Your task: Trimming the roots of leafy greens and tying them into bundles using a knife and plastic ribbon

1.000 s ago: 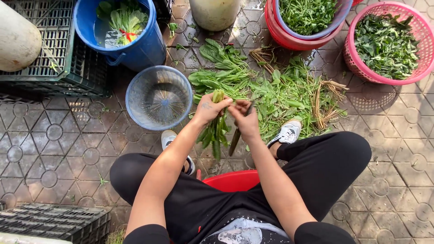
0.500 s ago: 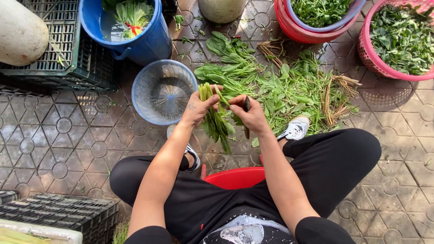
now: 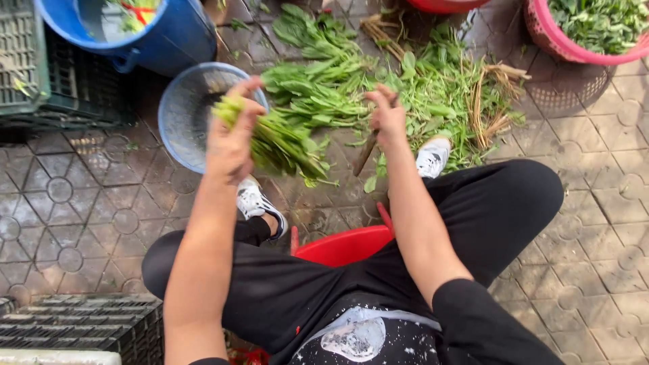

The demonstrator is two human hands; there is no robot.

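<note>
My left hand (image 3: 233, 138) grips a bunch of green leafy stalks (image 3: 284, 145) by the cut ends, leaves hanging to the right, beside the rim of a blue mesh basket (image 3: 182, 111). My right hand (image 3: 387, 118) holds a thin dark knife (image 3: 367, 152) that points down toward the paving. A loose pile of greens (image 3: 378, 81) lies on the ground just beyond both hands, with trimmed pale roots (image 3: 490, 105) at its right side.
A blue bucket (image 3: 169, 34) stands at the far left, next to a dark plastic crate (image 3: 40, 74). A pink basket of picked leaves (image 3: 588, 30) sits top right. I sit on a red stool (image 3: 341, 245). Another black crate (image 3: 81, 328) is at bottom left.
My left hand has carried the bunch left toward the blue mesh basket, and the hands have separated. The right hand stays near the pile with the knife. The camera has moved closer.
</note>
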